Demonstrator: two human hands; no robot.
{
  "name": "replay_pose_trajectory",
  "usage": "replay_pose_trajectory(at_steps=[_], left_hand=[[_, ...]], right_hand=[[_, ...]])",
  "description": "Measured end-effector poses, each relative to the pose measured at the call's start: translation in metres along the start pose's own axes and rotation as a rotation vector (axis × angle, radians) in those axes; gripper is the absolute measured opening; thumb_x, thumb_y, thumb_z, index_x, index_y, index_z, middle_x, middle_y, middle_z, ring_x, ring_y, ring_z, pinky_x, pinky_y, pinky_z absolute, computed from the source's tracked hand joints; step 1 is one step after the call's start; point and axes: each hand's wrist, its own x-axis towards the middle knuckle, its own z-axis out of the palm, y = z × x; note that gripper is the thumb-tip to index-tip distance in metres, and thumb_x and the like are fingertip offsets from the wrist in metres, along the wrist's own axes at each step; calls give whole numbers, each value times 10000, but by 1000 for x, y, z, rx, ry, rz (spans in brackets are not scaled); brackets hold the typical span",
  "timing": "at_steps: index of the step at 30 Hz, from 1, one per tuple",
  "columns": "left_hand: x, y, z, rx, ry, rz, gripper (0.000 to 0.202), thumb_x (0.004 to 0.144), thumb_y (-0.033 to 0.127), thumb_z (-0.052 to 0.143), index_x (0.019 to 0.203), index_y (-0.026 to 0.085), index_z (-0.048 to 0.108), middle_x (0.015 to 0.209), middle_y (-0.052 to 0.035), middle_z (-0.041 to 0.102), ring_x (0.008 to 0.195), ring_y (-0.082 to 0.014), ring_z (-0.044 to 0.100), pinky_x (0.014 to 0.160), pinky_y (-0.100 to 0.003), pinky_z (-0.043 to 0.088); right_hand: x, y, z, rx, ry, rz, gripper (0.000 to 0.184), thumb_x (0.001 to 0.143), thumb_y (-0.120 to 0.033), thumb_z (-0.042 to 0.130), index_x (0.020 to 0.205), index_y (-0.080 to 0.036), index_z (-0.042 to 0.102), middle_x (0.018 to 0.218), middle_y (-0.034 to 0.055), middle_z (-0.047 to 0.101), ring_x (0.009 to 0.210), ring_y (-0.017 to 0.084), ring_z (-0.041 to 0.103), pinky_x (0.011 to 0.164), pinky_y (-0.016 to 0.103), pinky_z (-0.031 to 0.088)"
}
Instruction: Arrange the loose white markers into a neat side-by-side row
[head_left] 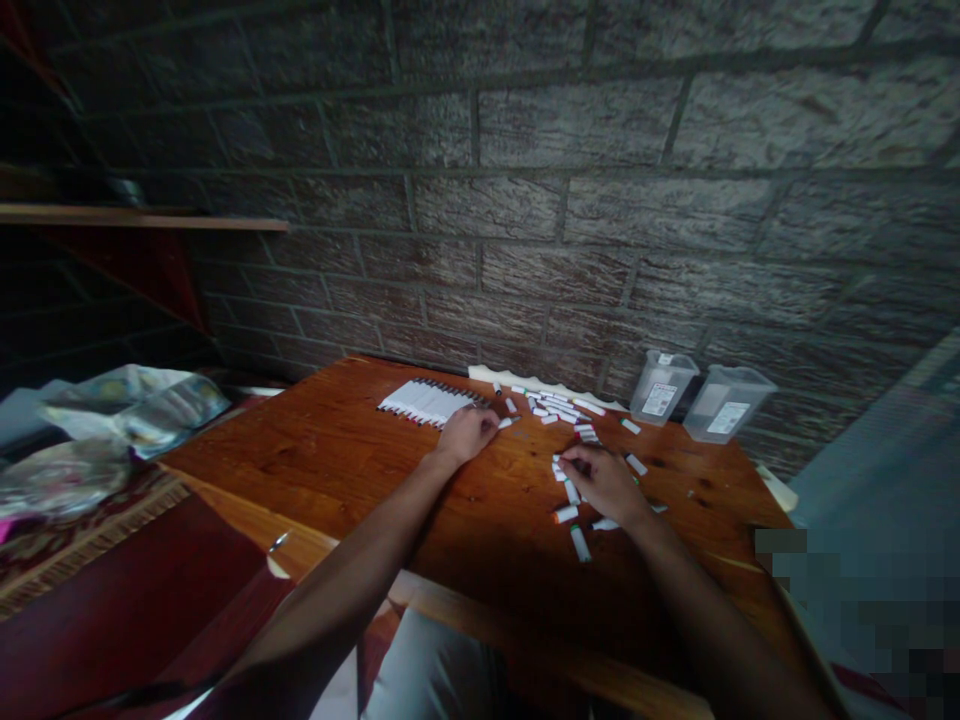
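Observation:
My left hand point(466, 434) rests low over the table at the right end of a neat row of white markers point(431, 402). Its fingers are curled together on a white marker point(507, 422) that sticks out to the right. To the right, my right hand point(601, 480) is closed, thumb and fingers pinching a small white marker point(557, 463) just above the wood. Loose markers lie around this hand, among them an orange-ended one point(565, 514) and a green-ended one point(580, 543). Behind both hands is a scattered heap of markers point(556, 407).
Two clear plastic containers point(664, 388) with labels stand at the back right of the wooden table point(300, 440). A white wavy-edged strip point(525, 380) lies along the brick wall. Plastic bags point(135, 400) sit at the left, below a wooden shelf point(150, 217).

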Motion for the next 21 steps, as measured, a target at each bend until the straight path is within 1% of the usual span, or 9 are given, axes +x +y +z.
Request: replay_pose_trajectory(at_steps=[3,6,10,13,15,18,21], left_hand=[[0,3,0,-31,-17,0,143,840,253,592,886,209,721,922,-28,725,863,-185,651,816,-276,488],[-1,5,1,-52,-18,5,175,859,292,577,902,201,719,921,-30,728,857,-181,650,794,-273,487],[-1,4,3,-36,-28,10,213,879,317,548,925,215,729,946,-26,732,870,-169,650,810,-260,480],[-1,4,2,47,-55,-23,261,886,352,523,952,225,740,968,-38,733,889,-192,654,802,-283,479],[-2,6,-1,119,-61,-54,279,885,357,506,936,228,749,971,-50,733,904,-211,654,806,-304,476],[-3,8,-6,226,-35,-119,283,874,338,494,892,226,754,969,-65,731,946,-237,649,837,-338,464],[-4,8,-11,304,-16,-203,288,871,323,477,895,223,747,994,-73,729,984,-258,643,856,-372,454]], right_hand=[[0,-1,-1,-6,-8,-4,261,892,-347,497,902,-209,719,881,32,741,776,169,663,695,264,457],[0,-2,-1,-12,-2,-10,257,889,-345,504,901,-207,720,889,33,741,789,170,664,715,267,457],[0,-2,-1,-9,-2,-2,259,889,-349,510,911,-203,723,893,36,740,810,173,666,738,272,458],[0,-1,0,-6,-3,-6,257,889,-349,511,913,-204,722,906,37,740,824,175,667,742,272,459],[0,0,0,-10,-3,-17,253,890,-346,509,908,-208,721,913,37,739,831,176,666,748,273,457],[0,1,1,-3,-4,-28,254,892,-342,501,897,-211,719,907,34,738,822,173,664,746,273,458],[0,0,0,5,-4,-16,253,888,-344,502,895,-215,720,887,30,739,795,171,661,731,273,460]])
